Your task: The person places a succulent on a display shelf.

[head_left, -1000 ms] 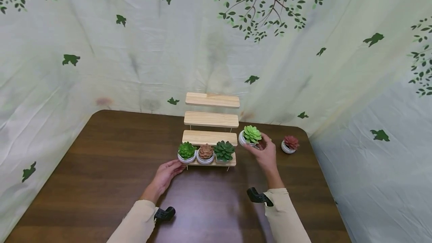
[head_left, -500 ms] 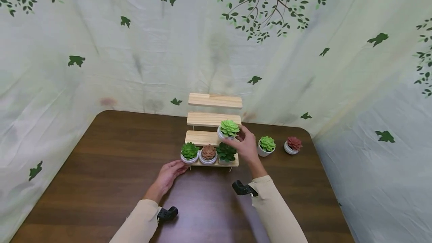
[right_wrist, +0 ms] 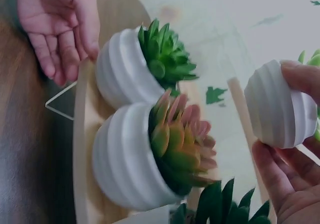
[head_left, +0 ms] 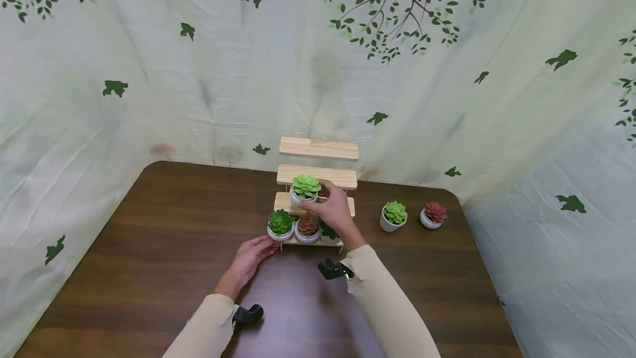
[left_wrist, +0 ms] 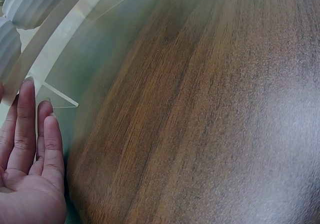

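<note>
My right hand (head_left: 335, 211) grips a small potted succulent (head_left: 305, 187) with light green leaves, thumb and fingers round its white ribbed pot (right_wrist: 274, 107). It is held up over the left part of the second tier from the bottom of a wooden stepped stand (head_left: 319, 148). On the lowest tier are a green succulent (head_left: 281, 222), a reddish-brown succulent (head_left: 307, 226) and a dark green succulent (head_left: 328, 231), the last partly hidden by my right hand. My left hand (head_left: 250, 261) has its fingers extended, fingertips right at the lowest tier's left end (left_wrist: 30, 59).
Right of the stand on the brown table (head_left: 164, 247) are another light green potted succulent (head_left: 394, 214) and a red one (head_left: 434, 215). A pale curtain (head_left: 208, 82) with a leaf print hangs close behind the table.
My right hand has carried the light green succulent leftward from the stand's right side to above the second tier. The left hand stays at the stand's lower left end.
</note>
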Available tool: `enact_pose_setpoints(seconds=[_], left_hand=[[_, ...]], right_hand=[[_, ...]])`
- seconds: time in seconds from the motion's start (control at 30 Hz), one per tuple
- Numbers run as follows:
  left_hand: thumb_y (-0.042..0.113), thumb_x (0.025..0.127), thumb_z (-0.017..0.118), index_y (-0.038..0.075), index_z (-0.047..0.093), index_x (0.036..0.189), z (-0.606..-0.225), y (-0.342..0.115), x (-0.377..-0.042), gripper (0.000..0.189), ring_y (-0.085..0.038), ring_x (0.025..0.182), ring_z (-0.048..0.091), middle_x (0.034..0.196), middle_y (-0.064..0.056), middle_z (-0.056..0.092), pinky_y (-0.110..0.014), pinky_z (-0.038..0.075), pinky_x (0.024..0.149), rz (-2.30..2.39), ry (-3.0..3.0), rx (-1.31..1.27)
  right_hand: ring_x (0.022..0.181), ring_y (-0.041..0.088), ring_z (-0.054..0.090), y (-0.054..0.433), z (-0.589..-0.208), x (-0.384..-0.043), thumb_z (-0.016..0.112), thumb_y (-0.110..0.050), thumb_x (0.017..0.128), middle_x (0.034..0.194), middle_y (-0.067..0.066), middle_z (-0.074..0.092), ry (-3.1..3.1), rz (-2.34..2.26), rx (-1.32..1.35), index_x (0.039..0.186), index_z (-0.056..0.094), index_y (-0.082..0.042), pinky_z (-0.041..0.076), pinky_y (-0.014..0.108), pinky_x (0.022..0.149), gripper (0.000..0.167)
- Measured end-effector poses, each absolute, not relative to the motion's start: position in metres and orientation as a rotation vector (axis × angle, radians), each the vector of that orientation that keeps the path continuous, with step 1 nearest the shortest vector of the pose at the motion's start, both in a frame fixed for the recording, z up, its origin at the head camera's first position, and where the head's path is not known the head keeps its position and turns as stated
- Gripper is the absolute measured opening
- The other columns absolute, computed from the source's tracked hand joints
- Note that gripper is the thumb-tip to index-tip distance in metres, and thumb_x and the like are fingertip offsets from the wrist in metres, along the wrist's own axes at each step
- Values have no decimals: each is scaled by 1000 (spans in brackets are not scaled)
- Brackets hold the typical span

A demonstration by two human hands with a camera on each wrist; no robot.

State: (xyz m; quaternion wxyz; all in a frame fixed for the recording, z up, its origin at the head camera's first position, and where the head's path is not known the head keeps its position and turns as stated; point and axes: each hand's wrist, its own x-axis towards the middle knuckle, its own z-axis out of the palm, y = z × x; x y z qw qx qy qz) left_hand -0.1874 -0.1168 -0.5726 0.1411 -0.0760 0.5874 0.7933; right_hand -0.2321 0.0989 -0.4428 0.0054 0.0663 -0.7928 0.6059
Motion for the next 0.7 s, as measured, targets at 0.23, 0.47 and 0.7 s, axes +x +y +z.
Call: enact_pose_setpoints(seconds=[0.23, 0.47, 0.7], left_hand=[[3, 98, 50, -21, 44, 128, -570, -121, -187, 39, -6, 86, 65, 93, 0, 70, -24, 52, 86, 2259, 1707, -192], [6, 99, 50, -21, 43, 130, -567, -122, -185, 41, -5, 88, 64, 96, 0, 70, -24, 51, 88, 2236, 1717, -157], [5, 99, 49, -20, 44, 129, -566, -121, -184, 39, -6, 88, 64, 94, 1, 69, -24, 51, 88, 2243, 1708, -160]], right_hand=[[102, 28, 64, 86, -435, -235, 85, -19, 73, 116, 16, 63, -2555, 1801, 168, 130, 55, -3, 56, 33, 81, 67], [107, 28, 63, 70, -437, -236, 84, -19, 74, 121, 16, 61, -2555, 1864, 126, 133, 52, -3, 55, 32, 82, 69], [95, 15, 65, 52, -443, -235, 85, -21, 74, 109, 8, 67, -2576, 1797, 82, 129, 57, -5, 55, 26, 78, 64]])
